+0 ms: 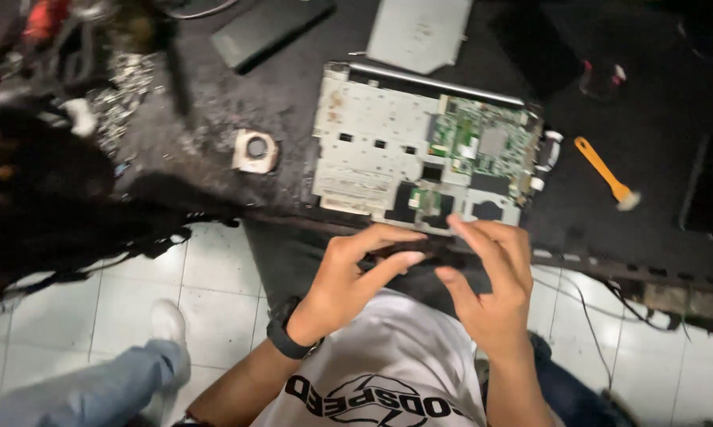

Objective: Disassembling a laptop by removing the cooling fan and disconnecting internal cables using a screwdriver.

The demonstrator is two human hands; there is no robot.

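A small dark part [419, 253] sits pinched between both hands at the near desk [649, 142] edge — left hand [348, 281] gripping one end, right hand [491, 289] the other — just below the opened laptop chassis [419, 146], apparently to keep it steady.

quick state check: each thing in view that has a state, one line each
opened laptop chassis: cover off, metal frame and green circuit board exposed, flat on dark bench.
small dark part: held between both hands at bench edge.
left hand: grip closed on the part.
right hand: fingers on the part's right end.
orange-handled brush: lying loose, untouched.
grey panel: detached, lying above chassis.
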